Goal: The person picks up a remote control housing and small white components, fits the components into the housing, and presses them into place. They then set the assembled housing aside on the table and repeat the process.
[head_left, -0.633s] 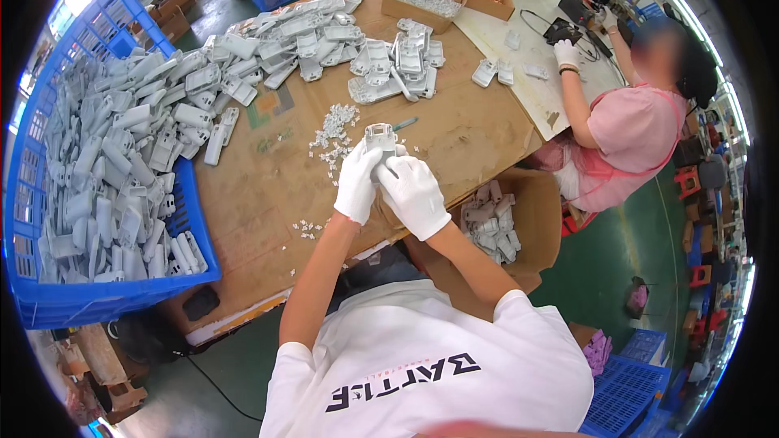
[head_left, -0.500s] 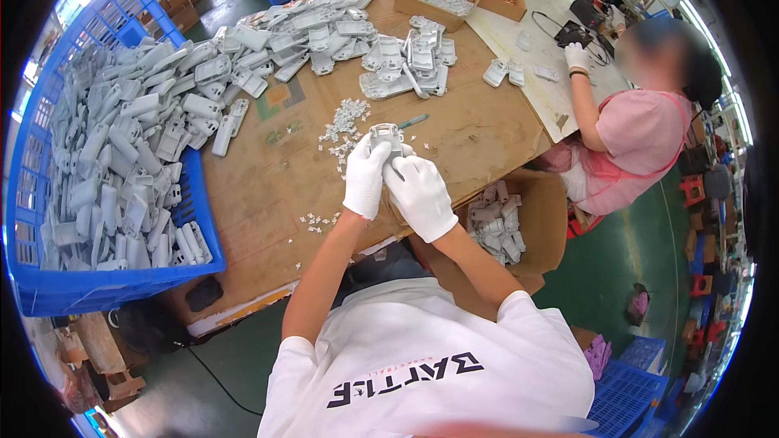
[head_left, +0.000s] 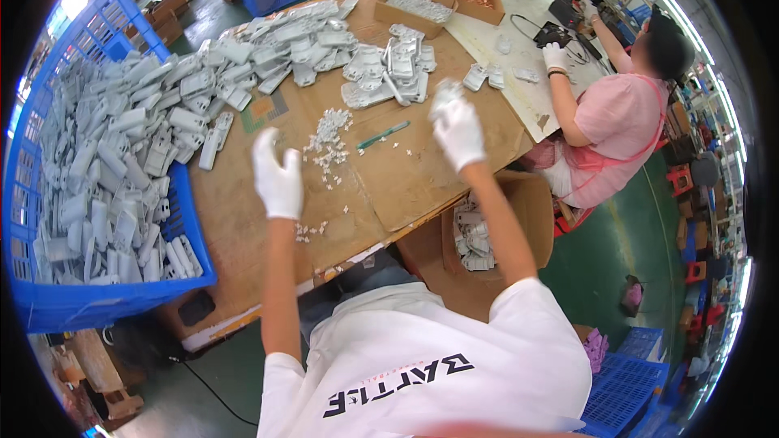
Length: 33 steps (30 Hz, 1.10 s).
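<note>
My right hand (head_left: 458,128), in a white glove, grips a pale grey plastic casing (head_left: 448,94), blurred by motion. It is just right of a stack of similar casings (head_left: 393,65). My gloved left hand (head_left: 277,177) hovers over the cardboard-covered table (head_left: 235,219), fingers apart and nothing in them. Between the hands lie a scatter of small white plastic pieces (head_left: 329,136) and a green pen-like tool (head_left: 383,135). A large heap of casings (head_left: 122,146) fills and spills over a blue crate (head_left: 114,296) on the left.
Cardboard trays of small parts (head_left: 418,6) stand at the far edge. A carton with casings (head_left: 519,211) sits below the table's right edge. On the right a co-worker in pink (head_left: 617,118) works at a white surface with a few casings (head_left: 484,76) nearby.
My hands have parted. The right has carried the casing up and right toward the stack; the left has moved left and opened. The green tool now shows fully.
</note>
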Each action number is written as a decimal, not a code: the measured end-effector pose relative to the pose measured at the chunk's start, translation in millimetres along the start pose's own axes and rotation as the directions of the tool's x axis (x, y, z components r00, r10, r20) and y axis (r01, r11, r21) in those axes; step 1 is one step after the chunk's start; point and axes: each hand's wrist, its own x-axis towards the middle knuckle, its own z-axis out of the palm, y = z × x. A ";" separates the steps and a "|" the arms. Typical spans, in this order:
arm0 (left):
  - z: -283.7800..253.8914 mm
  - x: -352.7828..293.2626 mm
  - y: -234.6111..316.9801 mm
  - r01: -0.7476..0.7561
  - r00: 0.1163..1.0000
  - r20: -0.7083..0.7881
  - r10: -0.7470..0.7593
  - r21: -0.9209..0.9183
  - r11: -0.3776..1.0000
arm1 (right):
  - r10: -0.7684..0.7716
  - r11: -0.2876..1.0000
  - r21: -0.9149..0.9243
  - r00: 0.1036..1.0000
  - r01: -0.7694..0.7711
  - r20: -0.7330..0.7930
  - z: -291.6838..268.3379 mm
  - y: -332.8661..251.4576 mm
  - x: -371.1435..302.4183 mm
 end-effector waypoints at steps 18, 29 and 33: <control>-39.2 87.5 -86.6 0.126 0.987 -0.074 -0.146 0.912 0.391 | -0.260 0.893 0.376 0.966 0.247 -0.018 24.3 -121.1 -9.3; -76.1 26.1 -83.0 0.247 0.961 -0.090 -0.262 0.704 0.666 | -0.330 0.943 0.098 0.934 0.319 0.136 43.3 -140.0 -1.8; -96.1 14.3 -90.3 0.431 0.877 -0.011 -0.480 0.459 0.777 | -0.260 0.966 0.091 0.922 0.244 0.288 44.5 -148.0 5.1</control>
